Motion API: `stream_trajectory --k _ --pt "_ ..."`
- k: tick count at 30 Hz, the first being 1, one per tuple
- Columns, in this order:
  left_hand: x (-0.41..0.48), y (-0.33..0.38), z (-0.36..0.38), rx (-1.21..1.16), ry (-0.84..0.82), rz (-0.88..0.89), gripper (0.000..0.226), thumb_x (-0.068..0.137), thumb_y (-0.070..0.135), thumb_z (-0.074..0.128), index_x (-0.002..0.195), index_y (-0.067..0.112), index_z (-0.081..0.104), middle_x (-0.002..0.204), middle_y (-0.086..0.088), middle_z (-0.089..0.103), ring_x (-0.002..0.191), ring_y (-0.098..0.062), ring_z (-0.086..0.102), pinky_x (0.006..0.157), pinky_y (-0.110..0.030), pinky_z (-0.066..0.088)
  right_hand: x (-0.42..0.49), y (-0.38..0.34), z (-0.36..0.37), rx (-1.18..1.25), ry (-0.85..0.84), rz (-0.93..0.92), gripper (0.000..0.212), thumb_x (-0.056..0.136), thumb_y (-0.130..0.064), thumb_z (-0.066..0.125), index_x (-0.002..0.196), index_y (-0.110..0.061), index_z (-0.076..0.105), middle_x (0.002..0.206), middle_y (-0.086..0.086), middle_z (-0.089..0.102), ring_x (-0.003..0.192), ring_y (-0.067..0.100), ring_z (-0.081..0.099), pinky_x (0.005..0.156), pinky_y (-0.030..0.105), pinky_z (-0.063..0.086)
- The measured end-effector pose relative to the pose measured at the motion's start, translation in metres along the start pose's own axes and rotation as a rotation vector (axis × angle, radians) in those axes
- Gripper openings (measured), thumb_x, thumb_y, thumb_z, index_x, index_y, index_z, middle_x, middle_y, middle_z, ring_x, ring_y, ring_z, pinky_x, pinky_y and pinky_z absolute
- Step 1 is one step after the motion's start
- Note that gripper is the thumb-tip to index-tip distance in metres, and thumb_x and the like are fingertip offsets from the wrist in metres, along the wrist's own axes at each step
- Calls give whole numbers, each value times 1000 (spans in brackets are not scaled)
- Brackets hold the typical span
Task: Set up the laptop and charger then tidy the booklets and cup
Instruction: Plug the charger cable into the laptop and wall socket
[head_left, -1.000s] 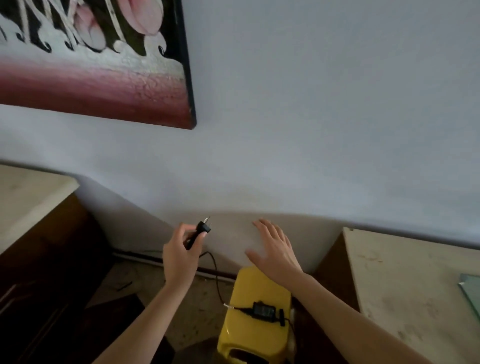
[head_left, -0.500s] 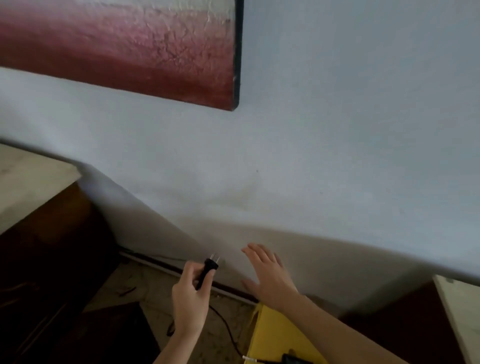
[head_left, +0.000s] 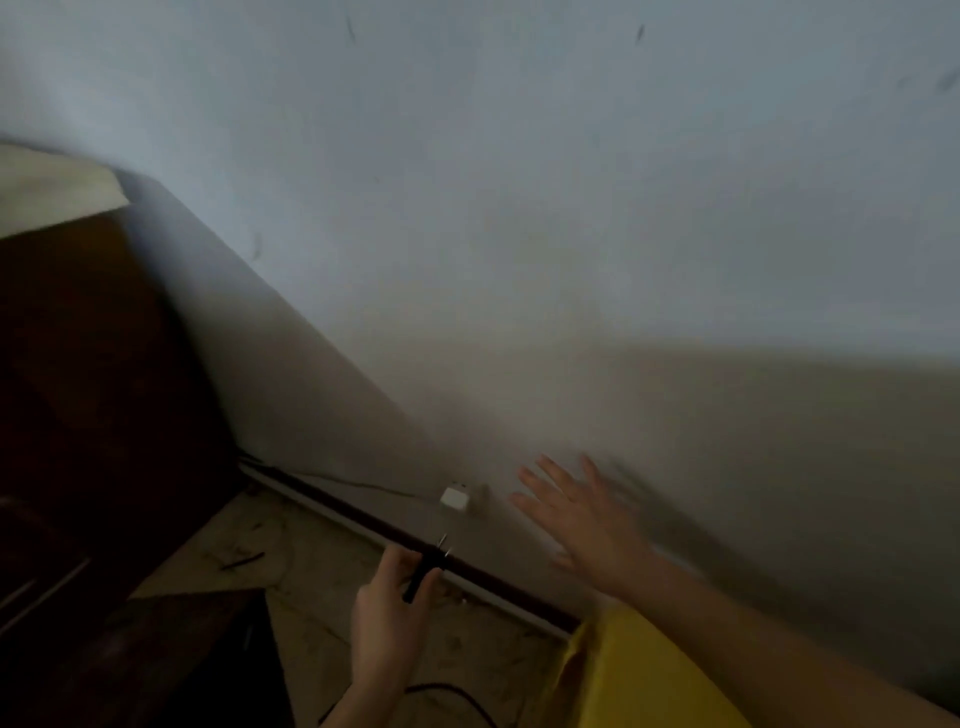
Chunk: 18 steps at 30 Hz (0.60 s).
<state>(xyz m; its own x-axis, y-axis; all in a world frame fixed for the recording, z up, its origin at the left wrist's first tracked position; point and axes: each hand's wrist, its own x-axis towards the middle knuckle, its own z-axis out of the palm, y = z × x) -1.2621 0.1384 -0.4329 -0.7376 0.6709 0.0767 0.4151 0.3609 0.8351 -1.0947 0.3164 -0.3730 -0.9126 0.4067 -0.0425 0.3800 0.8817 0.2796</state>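
My left hand (head_left: 387, 603) grips the charger's black plug (head_left: 427, 569), its two metal pins pointing up toward the wall. The plug's black cable (head_left: 457, 699) trails down across the floor. A white wall socket with an adapter (head_left: 457, 498) sits low on the wall, a short way above and right of the plug. My right hand (head_left: 582, 519) is spread open against the wall just right of the socket, holding nothing. The laptop, booklets and cup are out of view.
A yellow plastic stool (head_left: 639, 675) stands under my right forearm. Dark wooden furniture (head_left: 104, 415) with a pale top fills the left side. A dark skirting strip (head_left: 363, 525) runs along the wall's base above a tiled floor.
The view has dropped toward the floor; the painting has left the frame and the wall socket has come into sight. My left hand has carried the plug lower, nearer the socket.
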Motion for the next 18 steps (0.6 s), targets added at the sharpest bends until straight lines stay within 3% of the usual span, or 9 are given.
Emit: stream_trajectory --k 3,7,11,14,18 --pt "16 -36 34 4 30 -3 15 81 29 70 83 31 55 85 17 67 83 -2 63 69 -31 55 14 4 45 -69 7 86 82 86 -40 60 151 -28 11 162 1 1 148 27 -8 109 57 -17" --pt "36 -78 74 -40 34 -41 13 83 25 69 85 22 56 90 6 67 87 -7 63 62 -18 47 24 -6 80 -139 22 148 82 86 -38 58 151 -27 9 162 2 -4 146 27 -17 108 57 -19" --pt "52 -98 100 -86 60 -95 12 84 23 68 84 20 56 90 2 66 83 -11 63 61 -22 48 28 -7 100 -271 47 161 79 89 -28 54 152 -26 6 158 4 -22 142 30 -29 103 57 -26" --pt "65 -105 112 -57 95 -136 13 84 25 67 86 18 57 93 -1 67 82 -16 63 68 -30 52 26 1 105 -392 9 127 73 92 -16 46 152 -23 4 150 5 -37 128 34 -46 95 58 -33" --pt "75 -106 122 -54 124 -119 14 84 23 68 83 17 55 93 -3 69 81 -18 64 71 -35 55 25 6 108 -482 -14 118 78 93 -18 48 151 -23 -4 141 7 -43 111 36 -57 88 57 -39"
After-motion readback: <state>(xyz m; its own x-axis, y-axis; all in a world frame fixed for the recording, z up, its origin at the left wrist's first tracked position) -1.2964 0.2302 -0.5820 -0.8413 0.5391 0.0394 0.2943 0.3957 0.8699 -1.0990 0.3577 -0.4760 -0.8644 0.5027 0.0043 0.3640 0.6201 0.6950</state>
